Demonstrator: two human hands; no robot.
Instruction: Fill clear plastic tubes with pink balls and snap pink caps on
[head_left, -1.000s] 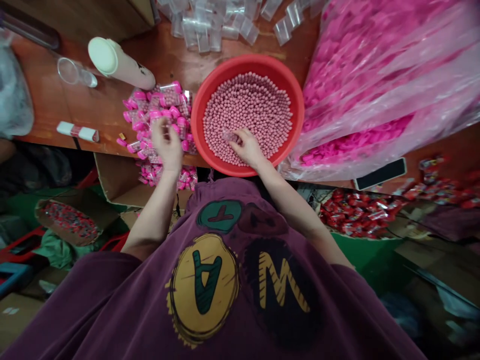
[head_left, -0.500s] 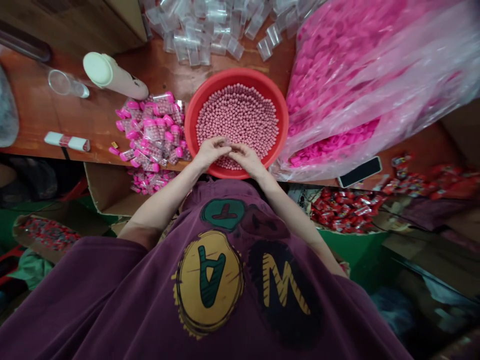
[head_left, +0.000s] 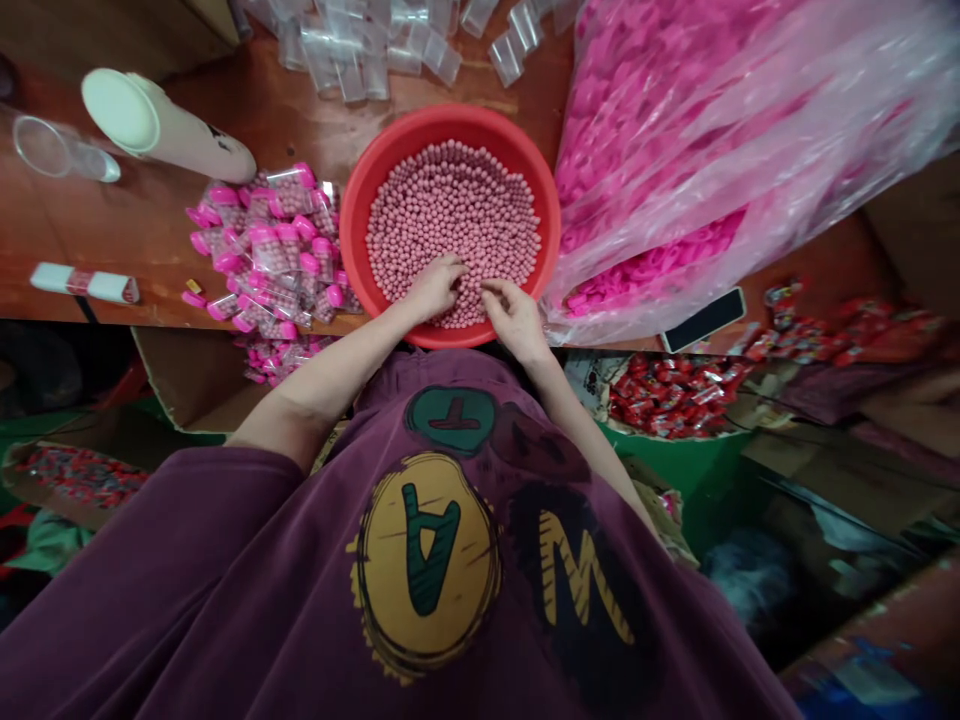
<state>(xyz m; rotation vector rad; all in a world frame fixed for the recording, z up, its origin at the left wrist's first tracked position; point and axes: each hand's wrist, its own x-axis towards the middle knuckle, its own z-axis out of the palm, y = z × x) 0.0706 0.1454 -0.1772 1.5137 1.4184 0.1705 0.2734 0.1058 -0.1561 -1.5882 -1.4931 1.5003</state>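
A red plastic bowl [head_left: 360, 170] full of small pink beads [head_left: 457, 215] stands at the table's front edge. Over the bowl's near side, my left hand [head_left: 437, 288] is closed, its fingers curled down close to the beads. Just to its right, my right hand [head_left: 516, 318] bends its fingers inward with thumb and fingertips close together. A small gap separates the two hands. Whatever either hand holds is hidden or too small to make out. Left of the bowl lies a heap of small clear bottles [head_left: 262, 255] with pink caps and beads inside.
Clear empty tubes [head_left: 364, 65] lie behind the bowl. A large plastic bag of pink caps [head_left: 660, 150] fills the right side, with a phone [head_left: 703, 319] by its edge. A white tumbler [head_left: 169, 125] stands left. Red wrapped pieces [head_left: 675, 395] fill a box below.
My hands, close together at the near rim before, have moved apart; the left reaches lower among the beads. The whole view has shifted, so the table's things appear further left and higher.
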